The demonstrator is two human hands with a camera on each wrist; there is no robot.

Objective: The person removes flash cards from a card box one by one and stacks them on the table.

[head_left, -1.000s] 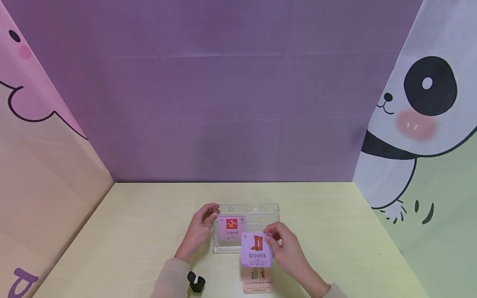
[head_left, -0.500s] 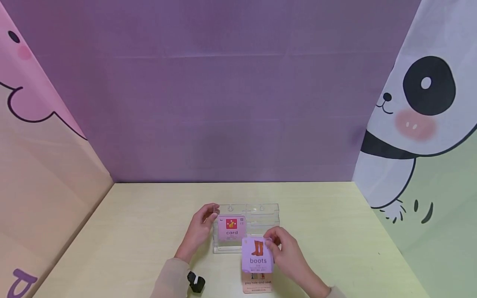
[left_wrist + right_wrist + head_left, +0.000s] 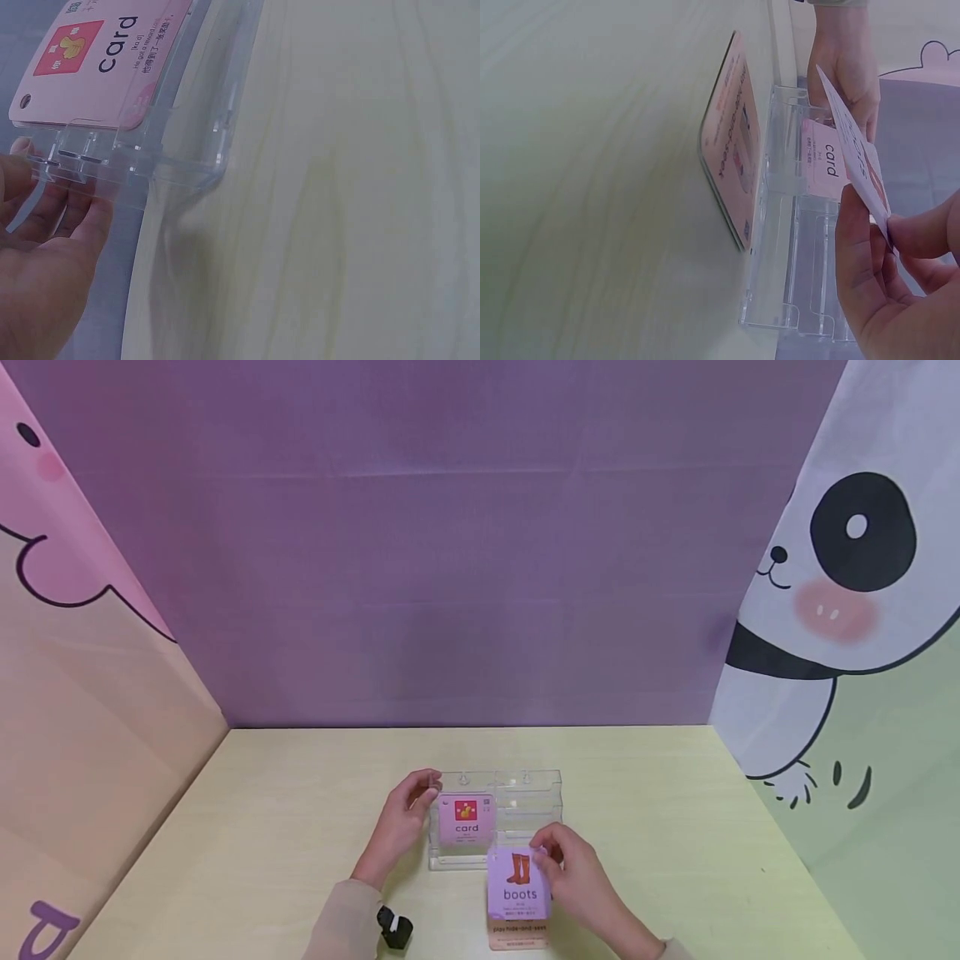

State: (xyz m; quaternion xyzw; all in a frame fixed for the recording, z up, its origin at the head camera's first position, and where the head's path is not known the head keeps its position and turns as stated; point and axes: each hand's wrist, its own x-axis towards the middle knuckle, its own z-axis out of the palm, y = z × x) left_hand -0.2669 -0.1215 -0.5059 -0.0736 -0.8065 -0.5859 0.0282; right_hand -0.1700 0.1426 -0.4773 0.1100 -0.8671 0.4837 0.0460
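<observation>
A clear plastic card rack (image 3: 457, 863) stands on the table, with a pink "card" flashcard (image 3: 467, 820) in its left part. My left hand (image 3: 403, 817) holds the rack's upper left side, the thumb in front and fingers behind, as the left wrist view shows. Between right thumb and fingers, my right hand (image 3: 583, 872) pinches a purple "boots" flashcard (image 3: 519, 893) by its right edge. That flashcard is raised and tilted in front of the rack. Below it lies a peach "play hide-and-seek" flashcard (image 3: 731, 150), its upper part hidden in the head view.
A small black object (image 3: 395, 930) sits beside the left sleeve (image 3: 345, 920). The pale wooden table (image 3: 315, 793) ends at a purple back panel (image 3: 465, 568). Printed side panels flank it, the right one with a panda (image 3: 866, 560).
My right hand has brought the "boots" flashcard down toward the table's front, covering more of the peach flashcard. My left hand keeps its hold on the rack.
</observation>
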